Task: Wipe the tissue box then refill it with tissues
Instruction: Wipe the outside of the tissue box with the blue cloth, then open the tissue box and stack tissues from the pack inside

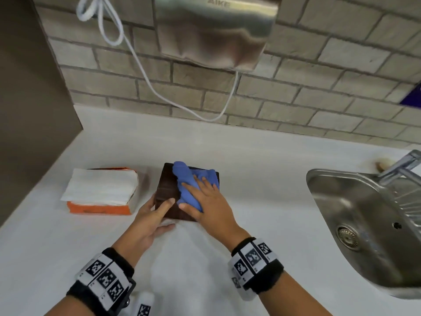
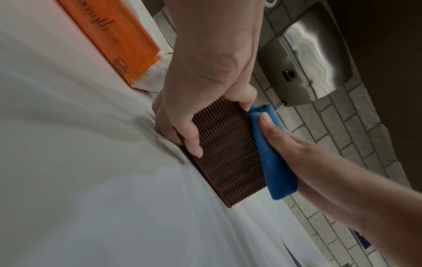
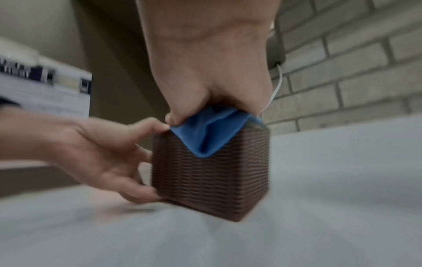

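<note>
White counter point(image 1: 205, 258), brick wall point(image 1: 319, 96) — left hand point(image 1: 145, 222) gripping tissue box point(image 1: 167, 190), right hand point(image 1: 211, 208) flat on cloth point(image 1: 189, 185)

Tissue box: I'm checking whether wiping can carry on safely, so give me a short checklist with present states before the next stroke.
1. Tissue box steadied by the left hand, thumb on top, fingers at its side: ok.
2. Blue cloth lies on the box top under the right hand: ok.
3. Box sits on the white counter, clear of the sink: ok.
4. Refill tissues ready in the orange pack, left of the box: ok.
5. Box sides already wiped: cannot tell.
6. Box empty inside: cannot tell.
</note>
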